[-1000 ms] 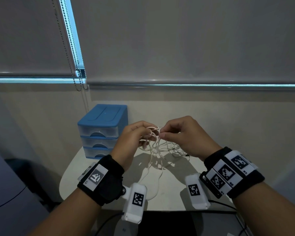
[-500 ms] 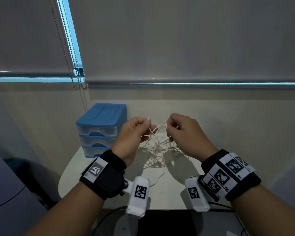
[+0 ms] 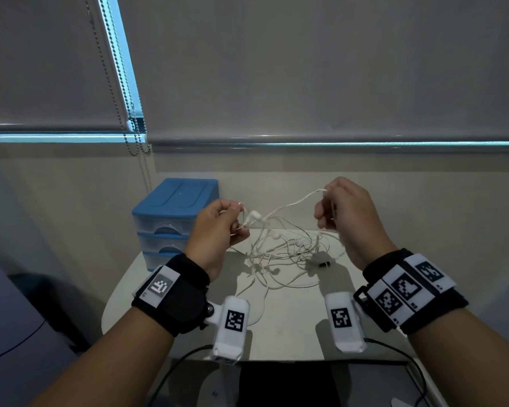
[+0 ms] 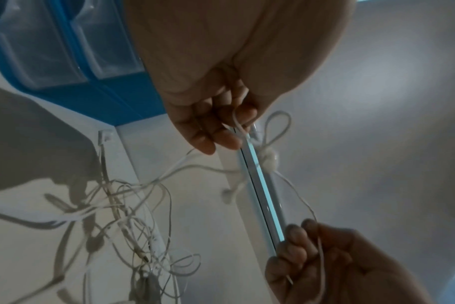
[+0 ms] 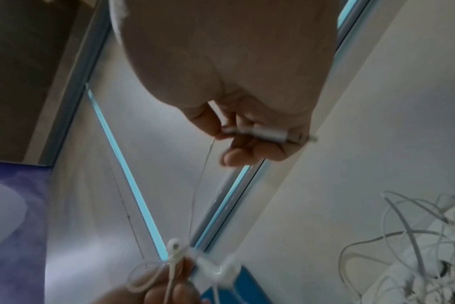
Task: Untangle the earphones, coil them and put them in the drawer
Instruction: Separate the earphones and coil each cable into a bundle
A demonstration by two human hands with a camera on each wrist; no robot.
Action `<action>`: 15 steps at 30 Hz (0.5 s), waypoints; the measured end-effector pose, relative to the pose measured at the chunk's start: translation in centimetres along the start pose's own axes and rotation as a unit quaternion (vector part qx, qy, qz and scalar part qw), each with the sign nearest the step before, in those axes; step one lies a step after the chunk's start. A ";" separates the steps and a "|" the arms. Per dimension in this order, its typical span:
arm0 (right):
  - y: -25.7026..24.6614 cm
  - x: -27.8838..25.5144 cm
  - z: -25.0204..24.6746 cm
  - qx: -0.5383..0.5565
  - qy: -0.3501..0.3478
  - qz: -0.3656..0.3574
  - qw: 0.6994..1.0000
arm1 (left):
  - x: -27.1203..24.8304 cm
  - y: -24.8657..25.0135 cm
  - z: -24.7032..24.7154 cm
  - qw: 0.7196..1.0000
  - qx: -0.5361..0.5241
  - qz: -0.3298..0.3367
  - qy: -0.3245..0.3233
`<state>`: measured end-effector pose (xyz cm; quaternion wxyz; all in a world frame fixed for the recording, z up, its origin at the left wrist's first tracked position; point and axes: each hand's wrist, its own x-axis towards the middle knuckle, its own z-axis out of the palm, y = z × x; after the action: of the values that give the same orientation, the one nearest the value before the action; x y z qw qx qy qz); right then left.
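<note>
A plain office or study corner: roller blinds (image 3: 306,69), small white table (image 3: 291,318), blue plastic drawer unit (image 3: 171,212).

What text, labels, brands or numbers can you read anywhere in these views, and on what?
None: no word, brand or number can be read in any view.
Wristbands and wrist cameras: black-and-white square code patterns only; tiny marks beside them are too small to read.
Blue drawer unit: no label visible.
White earphones, pinched by left hand and right hand: no print legible.
</note>
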<state>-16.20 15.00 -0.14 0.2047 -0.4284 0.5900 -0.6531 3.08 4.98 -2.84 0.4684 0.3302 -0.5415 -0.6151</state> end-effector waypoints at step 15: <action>-0.1 1.0 -2.1 0.088 -0.015 0.083 0.992 | -0.2 0.3 -0.1 0.976 0.210 0.035 -0.057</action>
<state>-18.44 15.53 0.41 0.3044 -0.3680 0.5604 -0.6767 3.35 5.11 -2.58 0.3783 0.3668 -0.6952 -0.4890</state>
